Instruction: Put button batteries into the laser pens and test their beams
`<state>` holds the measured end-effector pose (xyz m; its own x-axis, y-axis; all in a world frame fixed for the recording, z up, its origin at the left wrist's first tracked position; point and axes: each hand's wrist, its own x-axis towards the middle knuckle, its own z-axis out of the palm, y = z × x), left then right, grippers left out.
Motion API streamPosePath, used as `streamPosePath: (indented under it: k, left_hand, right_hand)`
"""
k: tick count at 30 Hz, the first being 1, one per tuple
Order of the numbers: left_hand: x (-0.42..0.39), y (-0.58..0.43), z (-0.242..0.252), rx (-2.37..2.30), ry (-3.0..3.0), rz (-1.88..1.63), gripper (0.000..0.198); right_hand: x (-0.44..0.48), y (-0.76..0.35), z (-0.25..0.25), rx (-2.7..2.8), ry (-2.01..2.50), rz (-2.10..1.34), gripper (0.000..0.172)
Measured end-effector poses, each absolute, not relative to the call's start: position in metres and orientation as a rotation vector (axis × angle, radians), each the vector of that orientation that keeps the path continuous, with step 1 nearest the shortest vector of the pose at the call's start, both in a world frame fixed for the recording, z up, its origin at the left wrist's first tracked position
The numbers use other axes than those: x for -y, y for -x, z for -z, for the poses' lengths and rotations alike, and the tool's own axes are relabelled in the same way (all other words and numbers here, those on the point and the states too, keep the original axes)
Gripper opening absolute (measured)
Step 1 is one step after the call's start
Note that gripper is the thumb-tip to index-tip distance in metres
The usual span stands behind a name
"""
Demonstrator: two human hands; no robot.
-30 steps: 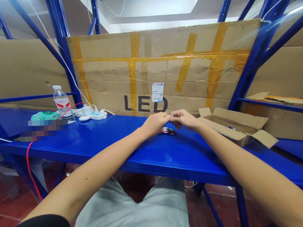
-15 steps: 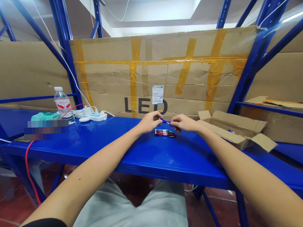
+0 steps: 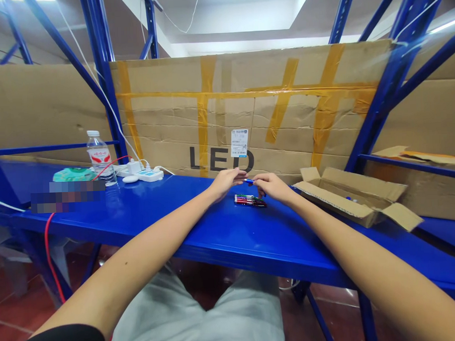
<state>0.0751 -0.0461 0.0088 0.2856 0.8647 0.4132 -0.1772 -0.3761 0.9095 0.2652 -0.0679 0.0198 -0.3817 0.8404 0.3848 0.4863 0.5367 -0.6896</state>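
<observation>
A small blue pen point(image 3: 249, 181) is between my two hands, above the blue table. My right hand point(image 3: 270, 185) pinches its right end, and the fingers hide part of it. My left hand point(image 3: 228, 182) is at the other end, its fingers stretched out and its palm beside the pen tip. Just below and in front of the hands, several shiny pens point(image 3: 250, 200), red and green among them, lie side by side on the table.
An open cardboard box point(image 3: 362, 195) sits on the table point(image 3: 230, 240) at right. To the left are a water bottle point(image 3: 100, 157), a power strip point(image 3: 149, 174), a green packet point(image 3: 73, 174) and a red cable point(image 3: 49, 246). A large LED carton point(image 3: 166, 123) stands behind.
My left fingers have straightened from their pinch on the pen. More of the pen is now covered by my right hand. The view has shifted slightly.
</observation>
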Motion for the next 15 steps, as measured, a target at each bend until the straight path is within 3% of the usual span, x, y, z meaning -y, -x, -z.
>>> streamPosePath:
  k: [6, 15]
  left_hand:
    - [0.049, -0.071, -0.014, -0.629, -1.28, -1.192, 0.057]
    - [0.054, -0.072, -0.013, -0.782, -1.427, -1.12, 0.051]
  right_hand:
    - [0.07, -0.267, -0.025, 2.008, 1.194, -0.499, 0.025]
    - [0.078, -0.261, -0.028, 2.065, 1.176, -0.129, 0.025]
